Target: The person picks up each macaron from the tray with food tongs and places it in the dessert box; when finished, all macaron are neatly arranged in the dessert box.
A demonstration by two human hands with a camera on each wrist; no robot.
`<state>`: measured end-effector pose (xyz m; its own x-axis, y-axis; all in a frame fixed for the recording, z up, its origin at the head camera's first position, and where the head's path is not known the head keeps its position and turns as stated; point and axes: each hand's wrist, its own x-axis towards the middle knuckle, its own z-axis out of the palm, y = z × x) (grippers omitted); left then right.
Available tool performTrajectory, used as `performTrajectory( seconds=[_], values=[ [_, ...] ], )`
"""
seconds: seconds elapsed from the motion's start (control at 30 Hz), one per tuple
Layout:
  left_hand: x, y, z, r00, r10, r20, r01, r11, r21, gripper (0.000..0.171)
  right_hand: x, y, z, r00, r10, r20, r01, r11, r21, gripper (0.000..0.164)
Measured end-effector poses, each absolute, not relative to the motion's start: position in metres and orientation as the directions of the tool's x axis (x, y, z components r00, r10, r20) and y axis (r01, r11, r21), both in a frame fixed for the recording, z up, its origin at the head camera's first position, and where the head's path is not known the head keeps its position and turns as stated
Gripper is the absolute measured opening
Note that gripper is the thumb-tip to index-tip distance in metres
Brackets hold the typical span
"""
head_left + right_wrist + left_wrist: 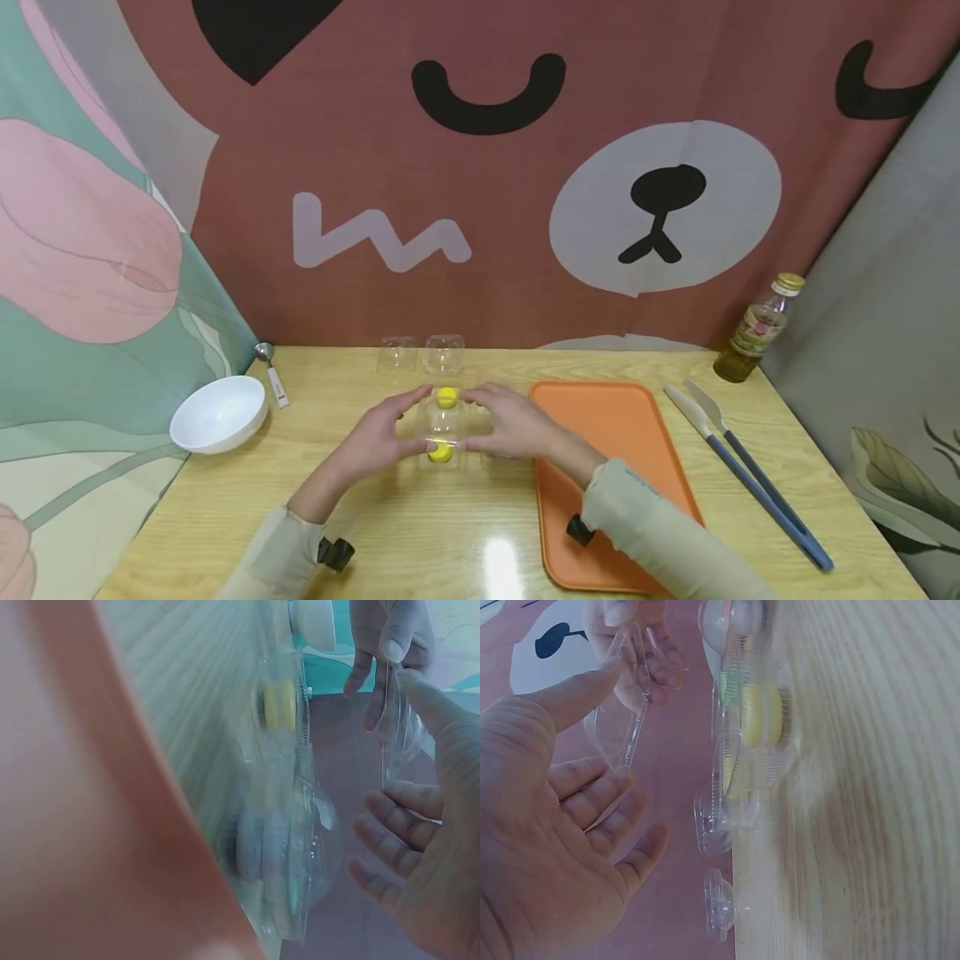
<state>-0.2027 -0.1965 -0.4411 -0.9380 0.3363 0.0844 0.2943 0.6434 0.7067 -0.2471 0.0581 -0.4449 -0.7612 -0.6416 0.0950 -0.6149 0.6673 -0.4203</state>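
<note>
A clear domed plastic lid [619, 712] is held up between both hands, above the table. My left hand [372, 437] pinches its left edge between thumb and fingers. On the opposite edge, my right hand [510, 421] grips it the same way. Below the lid are clear plastic containers [304, 757] on the table, set apart from it. A yellow macaron [763, 715] sits inside one of them. Another yellow macaron [440, 452] shows through the lid in the head view. Blurred pale and green pieces lie in the nearer container in the right wrist view.
Right of the hands lies an orange tray [600, 400], under the right forearm. Beyond it are tongs [757, 483] and a bottle [752, 333]. A white bowl [220, 414] and a measuring spoon [272, 375] are at left. Small clear containers [444, 354] stand at the back.
</note>
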Motion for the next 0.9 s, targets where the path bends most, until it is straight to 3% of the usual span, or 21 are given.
performTrajectory(
  seconds=[0.33,0.6,0.9],
  values=[
    [-0.200,-0.197,-0.448,-0.931,0.340,0.134,0.345,0.696,0.630,0.090,-0.243,0.053,-0.449,-0.770,-0.630,0.102,-0.617,0.694,-0.371,0.077],
    [-0.195,-0.208,-0.459,-0.957,0.270,0.105,0.282,0.785,0.552,0.087,-0.239,0.044,-0.450,-0.733,-0.672,0.107,-0.666,0.676,-0.317,0.076],
    [-0.197,-0.209,-0.465,-0.947,0.304,0.099,0.310,0.797,0.518,0.083,-0.237,0.035,-0.458,-0.721,-0.688,0.082,-0.689,0.701,-0.185,0.079]
  ],
)
